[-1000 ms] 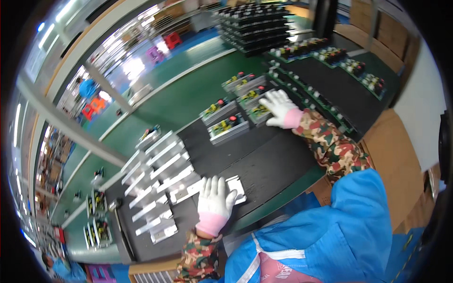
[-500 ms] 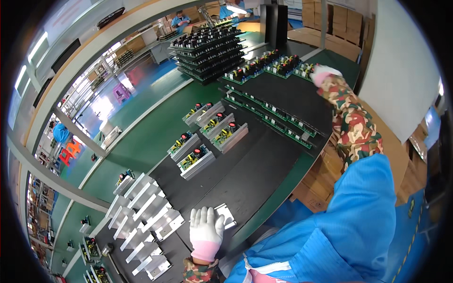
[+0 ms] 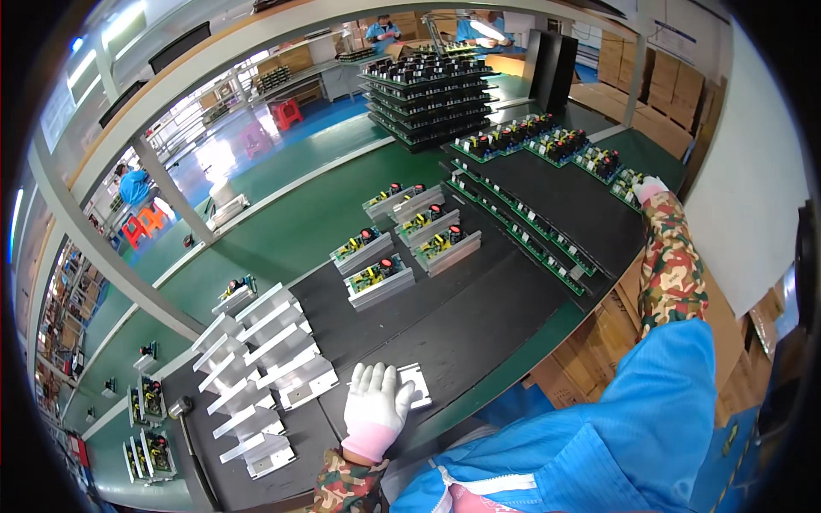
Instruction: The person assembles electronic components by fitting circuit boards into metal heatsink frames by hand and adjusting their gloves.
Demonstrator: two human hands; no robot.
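Note:
My left hand (image 3: 375, 410), in a white glove with a pink cuff, lies flat on the black mat with its fingers stretched out. Beside its thumb is a silver metal plate (image 3: 416, 386), partly covered by the hand. Far to the right, my gloved right hand (image 3: 652, 190) grips the near end of a small green circuit board (image 3: 629, 183) at the end of a row. More populated circuit boards (image 3: 556, 145) stand along the black top sheet (image 3: 556, 190) of a stack. The right fingertips are partly hidden.
Angled aluminium heat sinks (image 3: 278, 338) stand in rows left of my left hand. Several boards fitted on heat sinks (image 3: 376, 278) sit mid-table. A hammer-like tool (image 3: 192, 445) lies at the left. Behind rises a tall board stack (image 3: 428, 98); co-workers (image 3: 383, 32) are farther back.
My view has turned, shifting the scene rightward and down. My right hand has drawn slightly toward me, and the board at its fingers now shows. The left hand stays flat beside the metal plate.

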